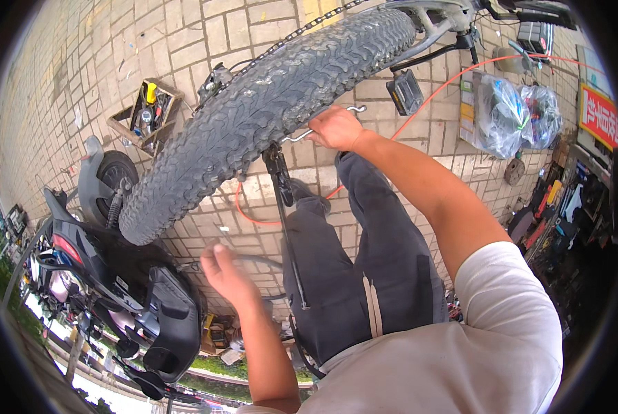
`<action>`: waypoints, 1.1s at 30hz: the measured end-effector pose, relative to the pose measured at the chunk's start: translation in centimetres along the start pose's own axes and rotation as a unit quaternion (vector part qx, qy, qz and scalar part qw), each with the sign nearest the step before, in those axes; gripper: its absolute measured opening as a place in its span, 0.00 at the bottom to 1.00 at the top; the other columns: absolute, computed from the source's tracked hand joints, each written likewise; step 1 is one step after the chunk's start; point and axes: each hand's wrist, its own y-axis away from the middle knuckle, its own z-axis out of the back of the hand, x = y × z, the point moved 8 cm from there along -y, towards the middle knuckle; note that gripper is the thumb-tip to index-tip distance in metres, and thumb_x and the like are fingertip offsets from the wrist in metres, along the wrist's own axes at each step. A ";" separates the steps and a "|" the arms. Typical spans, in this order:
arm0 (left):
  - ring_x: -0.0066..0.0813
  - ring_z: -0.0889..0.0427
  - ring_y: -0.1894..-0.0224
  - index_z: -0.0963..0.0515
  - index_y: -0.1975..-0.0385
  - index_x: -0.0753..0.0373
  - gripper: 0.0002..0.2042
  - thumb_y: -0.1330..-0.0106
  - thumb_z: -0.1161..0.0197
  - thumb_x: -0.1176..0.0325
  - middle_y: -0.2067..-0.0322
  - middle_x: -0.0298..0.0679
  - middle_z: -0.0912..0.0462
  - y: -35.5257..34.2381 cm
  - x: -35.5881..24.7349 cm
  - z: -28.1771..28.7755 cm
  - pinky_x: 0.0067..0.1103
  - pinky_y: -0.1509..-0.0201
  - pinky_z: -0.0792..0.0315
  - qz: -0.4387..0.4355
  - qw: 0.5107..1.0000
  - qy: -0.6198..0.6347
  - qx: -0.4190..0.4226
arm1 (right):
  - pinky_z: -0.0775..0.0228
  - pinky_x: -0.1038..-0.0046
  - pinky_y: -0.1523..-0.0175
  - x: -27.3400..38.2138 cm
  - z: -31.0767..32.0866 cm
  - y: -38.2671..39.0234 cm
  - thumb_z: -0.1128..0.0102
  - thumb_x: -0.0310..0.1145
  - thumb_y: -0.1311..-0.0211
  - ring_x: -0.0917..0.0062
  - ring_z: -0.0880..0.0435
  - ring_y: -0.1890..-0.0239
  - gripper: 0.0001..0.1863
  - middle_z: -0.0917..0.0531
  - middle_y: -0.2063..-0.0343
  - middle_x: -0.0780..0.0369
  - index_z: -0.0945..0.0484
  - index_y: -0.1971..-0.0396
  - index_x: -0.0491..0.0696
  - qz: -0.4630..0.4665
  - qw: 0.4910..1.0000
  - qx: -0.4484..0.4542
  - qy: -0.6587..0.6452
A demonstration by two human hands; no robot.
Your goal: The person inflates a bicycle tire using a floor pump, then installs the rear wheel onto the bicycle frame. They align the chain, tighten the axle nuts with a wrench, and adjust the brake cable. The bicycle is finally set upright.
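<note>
Presently: right hand (336,128) clenched on metal lever (323,124) at knobby tyre (267,103), twelve o'clock; left hand (226,272) open, empty. Risk, judged: lever slips, knuckles strike tread.

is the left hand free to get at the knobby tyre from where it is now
Probably yes. The left hand hangs open and empty just below the tyre, with only bare paving between them. The right hand is busy gripping a metal lever at the tyre's edge.
</note>
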 end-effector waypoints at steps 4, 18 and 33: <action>0.19 0.28 0.74 0.25 0.61 0.65 0.08 0.31 0.42 0.67 0.73 0.33 0.23 2.1 15.4 -7.6 0.16 0.68 0.34 0.222 0.954 0.119 0.164 | 0.36 0.62 0.50 -0.5 -0.7 -0.7 0.44 0.44 0.39 0.64 0.21 0.60 0.13 0.19 0.69 0.60 0.23 0.68 0.48 -0.005 0.997 0.072 -0.017; 0.28 0.27 0.45 0.29 0.46 0.73 0.22 0.33 0.40 0.63 0.46 0.40 0.25 -3.0 17.5 -24.6 0.24 0.38 0.36 0.162 0.933 0.320 -0.039 | 0.44 0.53 0.35 -4.3 -7.9 -3.2 0.57 0.44 0.34 0.67 0.34 0.36 0.23 0.30 0.39 0.61 0.31 0.42 0.53 0.013 0.971 0.222 0.085; 0.24 0.22 0.63 0.23 0.60 0.66 0.10 0.31 0.40 0.64 0.64 0.36 0.19 -1.0 13.7 -25.3 0.24 0.57 0.26 0.152 0.860 0.483 -0.062 | 0.24 0.59 0.64 0.2 2.8 1.3 0.51 0.27 0.43 0.57 0.16 0.69 0.07 0.17 0.75 0.51 0.27 0.67 0.40 0.072 0.948 0.262 0.164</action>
